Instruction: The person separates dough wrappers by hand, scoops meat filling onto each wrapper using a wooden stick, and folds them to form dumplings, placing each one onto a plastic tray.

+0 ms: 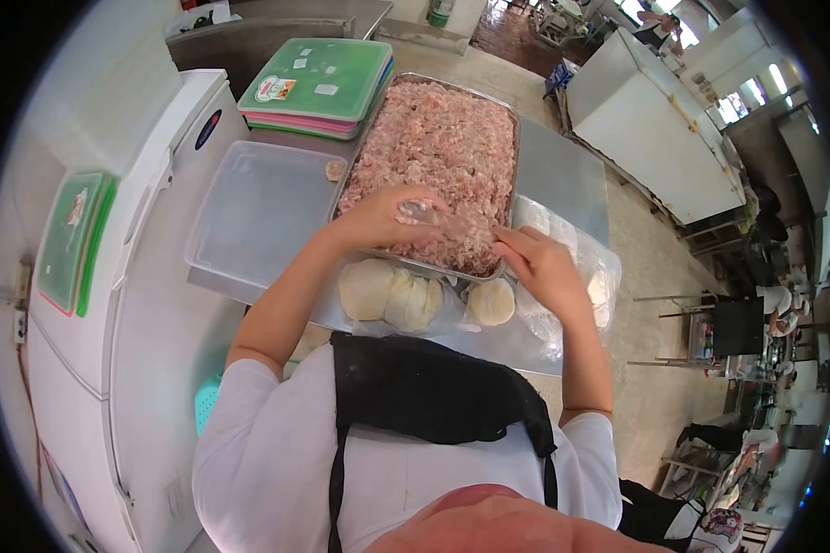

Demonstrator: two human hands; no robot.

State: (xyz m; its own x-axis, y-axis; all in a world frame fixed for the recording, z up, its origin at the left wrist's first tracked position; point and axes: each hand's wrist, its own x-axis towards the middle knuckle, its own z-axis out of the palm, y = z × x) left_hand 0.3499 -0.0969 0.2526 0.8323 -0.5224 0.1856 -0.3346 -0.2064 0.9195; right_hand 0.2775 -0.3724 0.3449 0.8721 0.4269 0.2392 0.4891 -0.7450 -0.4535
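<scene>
A metal tray (518, 138) heaped with pink ground meat (447, 129) lies before me. Over its near left part, my left hand (387, 219) is curled around a dough wrapper (417, 212) with some filling on it. My right hand (549, 267) is above the near right corner, its fingers pinched on a thin, blurred spatula-like tool (475, 229) that reaches toward the wrapper. Below the tray are stacked round dough wrappers (378, 290) and a smaller stack (492, 302) on plastic. More wrappers sit in a clear plastic bag (595, 263) to the right.
At left, a translucent plastic tray (258, 203) holds one small dumpling (335, 170). Stacked green and pink lidded containers (327, 78) stand behind it. A white freezer (143, 304) is close on my left. Other people work at far right.
</scene>
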